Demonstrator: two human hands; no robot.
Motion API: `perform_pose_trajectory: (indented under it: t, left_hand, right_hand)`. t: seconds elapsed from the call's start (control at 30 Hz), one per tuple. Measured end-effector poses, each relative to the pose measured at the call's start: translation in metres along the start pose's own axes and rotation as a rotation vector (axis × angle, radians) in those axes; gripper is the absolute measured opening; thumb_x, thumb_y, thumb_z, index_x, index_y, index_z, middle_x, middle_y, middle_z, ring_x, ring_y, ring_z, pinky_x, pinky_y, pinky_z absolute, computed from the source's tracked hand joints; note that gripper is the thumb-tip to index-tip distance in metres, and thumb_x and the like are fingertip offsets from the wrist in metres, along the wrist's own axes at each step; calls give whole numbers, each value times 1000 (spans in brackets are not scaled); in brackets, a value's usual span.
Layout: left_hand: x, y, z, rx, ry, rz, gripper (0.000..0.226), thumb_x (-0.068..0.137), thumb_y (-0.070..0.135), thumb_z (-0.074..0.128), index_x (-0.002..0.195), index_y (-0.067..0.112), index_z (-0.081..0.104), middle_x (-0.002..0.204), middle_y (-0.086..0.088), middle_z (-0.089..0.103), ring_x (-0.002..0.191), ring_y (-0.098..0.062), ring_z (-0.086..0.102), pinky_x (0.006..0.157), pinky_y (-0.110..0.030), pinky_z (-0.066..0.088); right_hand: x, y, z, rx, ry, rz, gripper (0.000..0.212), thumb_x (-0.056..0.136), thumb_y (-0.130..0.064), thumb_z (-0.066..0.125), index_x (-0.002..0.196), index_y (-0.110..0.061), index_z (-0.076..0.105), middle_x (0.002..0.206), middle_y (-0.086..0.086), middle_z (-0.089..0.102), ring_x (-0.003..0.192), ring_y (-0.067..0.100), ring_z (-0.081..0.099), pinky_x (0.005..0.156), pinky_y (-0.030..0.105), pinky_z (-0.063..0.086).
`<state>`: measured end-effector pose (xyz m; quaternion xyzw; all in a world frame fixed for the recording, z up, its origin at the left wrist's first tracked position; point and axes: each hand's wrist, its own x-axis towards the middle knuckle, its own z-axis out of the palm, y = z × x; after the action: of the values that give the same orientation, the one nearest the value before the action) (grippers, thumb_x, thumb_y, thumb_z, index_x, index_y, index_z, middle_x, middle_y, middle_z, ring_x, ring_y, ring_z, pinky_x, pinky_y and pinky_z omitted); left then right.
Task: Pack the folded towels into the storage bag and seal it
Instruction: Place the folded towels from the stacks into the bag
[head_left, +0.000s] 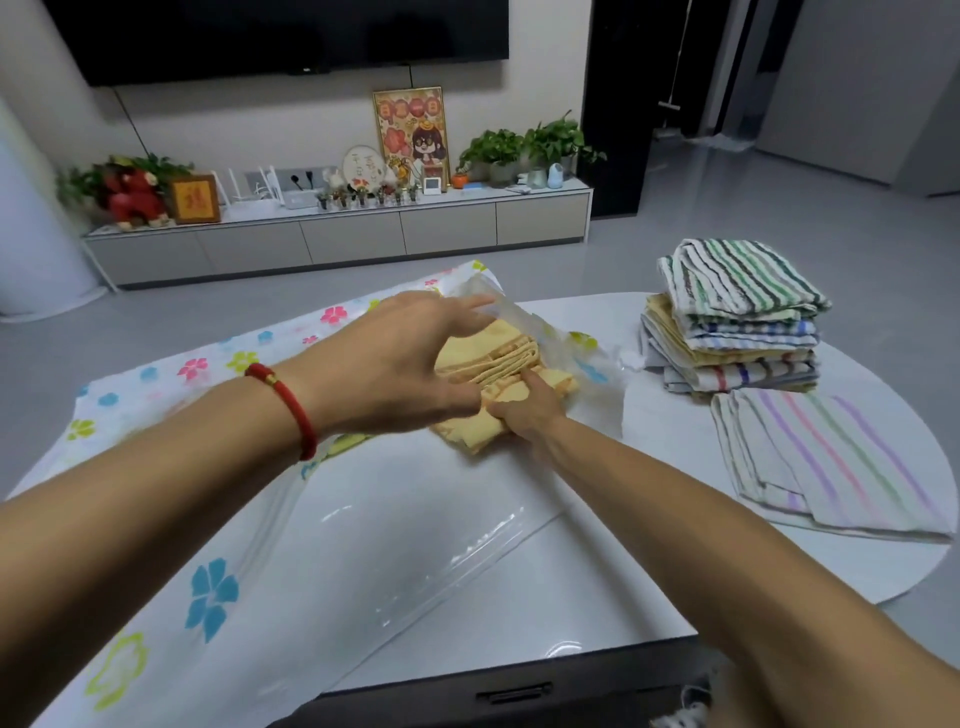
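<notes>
A clear storage bag (218, 519) printed with coloured flowers lies flat across the white table (649, 582). Its mouth is at the right, near the table's middle. My left hand (395, 364), red cord at the wrist, lifts the bag's upper flap (498, 306). My right hand (524, 410) grips a folded yellow towel (498, 358) that sits partly inside the bag's mouth. A stack of several folded striped towels (737, 322) stands at the right. One pastel-striped towel (826, 462) lies flat in front of that stack.
The table's dark front edge with a drawer handle (514, 693) is just below me. Grey floor surrounds the table. A low TV cabinet (337, 239) with plants and ornaments runs along the far wall.
</notes>
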<state>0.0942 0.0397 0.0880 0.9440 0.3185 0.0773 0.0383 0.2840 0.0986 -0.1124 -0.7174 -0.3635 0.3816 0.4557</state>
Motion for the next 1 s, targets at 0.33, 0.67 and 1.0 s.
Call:
perform_pose_trajectory:
  t: [0.33,0.67,1.0]
  left_hand:
    - [2,-8,2,-78,49,-19,66,81,33,69,143,25,47,156,17,34,132,-17,46,102,-26,39]
    - [2,-5,16,-90,21,-57,74,83,35,68,150,26,37,162,15,19,142,-17,33,110,-29,30]
    - [11,13,49,69,-23,-100,66,82,42,63,143,39,41,163,8,16,145,-37,15,107,-64,32]
  right_hand:
    - [-2,-9,-3,42,141,116,62,91,-14,60,151,-21,45,141,10,58,119,29,59,101,35,52]
    - [-65,1,-64,-240,-200,4,90,94,-33,72,164,-35,15,152,5,40,103,35,72,91,49,62]
    - [-113,-10,-184,-814,-243,73,22,97,-27,63,99,-9,76,85,1,80,75,23,79,60,31,64]
